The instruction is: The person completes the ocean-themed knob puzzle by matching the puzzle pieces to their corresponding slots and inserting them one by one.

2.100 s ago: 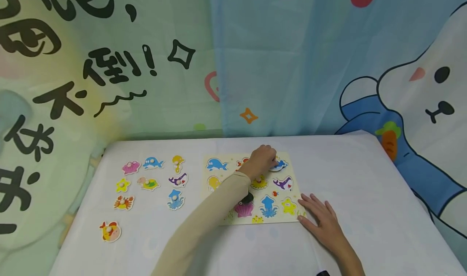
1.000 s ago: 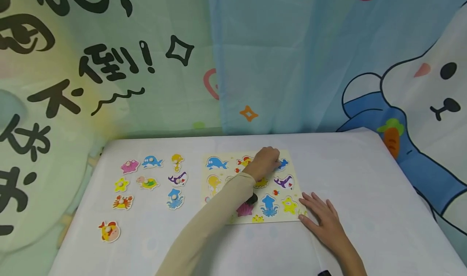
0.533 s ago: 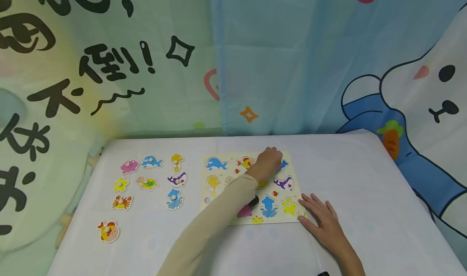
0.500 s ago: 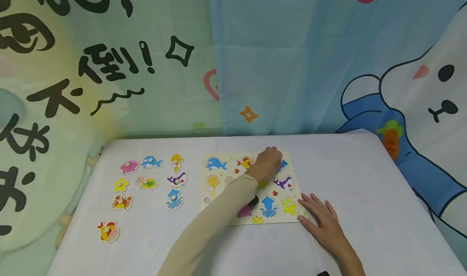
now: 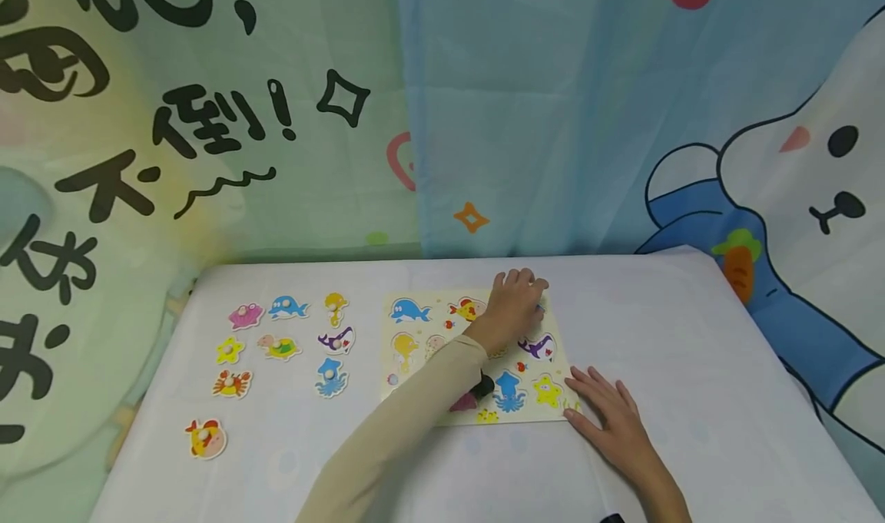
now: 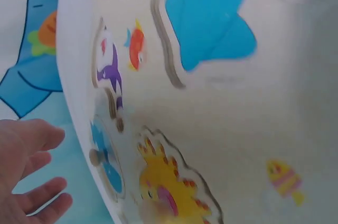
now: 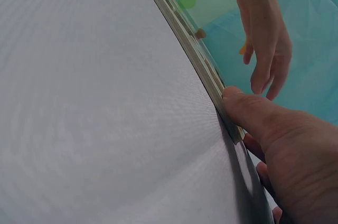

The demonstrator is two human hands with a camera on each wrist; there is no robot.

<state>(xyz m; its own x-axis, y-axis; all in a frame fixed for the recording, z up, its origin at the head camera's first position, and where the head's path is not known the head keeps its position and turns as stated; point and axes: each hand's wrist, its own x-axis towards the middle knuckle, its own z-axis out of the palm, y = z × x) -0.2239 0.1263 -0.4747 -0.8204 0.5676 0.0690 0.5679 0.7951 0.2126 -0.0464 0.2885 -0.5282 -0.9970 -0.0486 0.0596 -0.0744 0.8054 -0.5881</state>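
Observation:
A pale peg-puzzle board (image 5: pixel 528 415) with sea-animal pictures lies on the white table. Over its far right part is my left hand (image 5: pixel 515 308), fingers spread and holding nothing. In the left wrist view, a blue sea-animal puzzle piece (image 6: pixel 108 155) with a round knob sits in the board, just apart from those fingers. The left hand mostly hides this piece in the head view. My right hand (image 5: pixel 608 415) rests at the board's near right corner with fingers extended. In the right wrist view its thumb (image 7: pixel 245 110) touches the board's edge.
Left of the board lie several loose knobbed pieces, among them a blue whale (image 5: pixel 288 307), a turtle (image 5: pixel 279 347), a crab (image 5: pixel 231 384), a squid (image 5: pixel 332 379) and a red-yellow fish (image 5: pixel 206 438). A printed curtain (image 5: pixel 512 124) hangs behind the table.
My left hand was bunched over the blue piece; its fingers have now spread and let go, and it sits slightly farther right. The right hand stays at the board's corner.

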